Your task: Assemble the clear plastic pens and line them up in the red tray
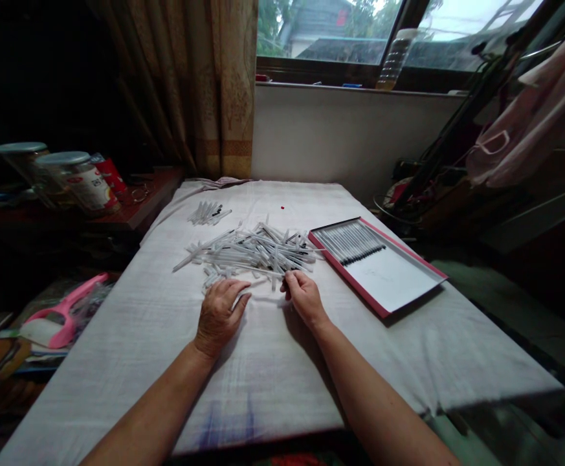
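Note:
A loose heap of clear and whitish pen barrels [263,249], some with black ends, lies on the cloth-covered table in front of my hands. My left hand [221,314] is curled at the near edge of the heap, with a thin clear pen barrel [257,283] between thumb and fingers. My right hand [304,296] pinches a small dark pen part by the heap's near right side; its fingers hide most of it. To the right is a shallow red-edged box [384,309], where a row of clear pens with black ends [353,243] lies side by side at the far end.
A smaller group of pen barrels [208,212] and a tiny red piece [283,208] lie farther back. Lidded jars [85,184] stand on a dark side table at left. A pink-handled object [71,310] sits below the table's left edge. Behind are a curtain [228,84] and window.

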{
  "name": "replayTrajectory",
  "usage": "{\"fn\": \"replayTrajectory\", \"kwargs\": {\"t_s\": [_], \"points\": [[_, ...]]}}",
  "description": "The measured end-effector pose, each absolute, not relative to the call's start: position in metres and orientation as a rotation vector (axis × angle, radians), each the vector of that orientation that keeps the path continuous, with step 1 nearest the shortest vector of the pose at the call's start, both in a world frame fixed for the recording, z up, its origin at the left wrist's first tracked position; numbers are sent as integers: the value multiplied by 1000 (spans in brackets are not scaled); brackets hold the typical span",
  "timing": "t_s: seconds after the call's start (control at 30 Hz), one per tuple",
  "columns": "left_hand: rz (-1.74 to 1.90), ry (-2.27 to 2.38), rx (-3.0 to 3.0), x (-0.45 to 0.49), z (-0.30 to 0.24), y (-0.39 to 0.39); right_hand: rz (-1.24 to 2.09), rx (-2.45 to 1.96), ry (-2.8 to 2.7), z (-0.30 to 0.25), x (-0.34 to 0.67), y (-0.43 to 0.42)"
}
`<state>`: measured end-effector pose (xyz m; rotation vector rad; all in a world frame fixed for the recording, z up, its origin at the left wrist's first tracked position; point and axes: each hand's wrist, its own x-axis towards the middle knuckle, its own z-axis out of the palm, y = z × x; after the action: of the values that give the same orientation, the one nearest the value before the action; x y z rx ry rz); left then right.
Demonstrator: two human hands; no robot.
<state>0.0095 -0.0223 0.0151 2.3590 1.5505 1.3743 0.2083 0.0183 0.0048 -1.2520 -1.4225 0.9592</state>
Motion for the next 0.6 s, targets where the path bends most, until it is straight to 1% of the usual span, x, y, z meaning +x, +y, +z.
{"fn": "replayTrajectory", "kwargs": {"t_s": [0.17,0.3,0.47,0.6], "points": [[1394,1426,1634,9,9,-18,1093,-1132,-1556,7,189,9],[1475,1297,1189,5,13,-14,1028,-1103,-1831,15,173,4],[1620,1219,948,-5,21,-9,795,-1098,-2318,29,157,18],[1717,1236,887,-12,24,-6,379,-1160,-2560,41,143,41]]}}
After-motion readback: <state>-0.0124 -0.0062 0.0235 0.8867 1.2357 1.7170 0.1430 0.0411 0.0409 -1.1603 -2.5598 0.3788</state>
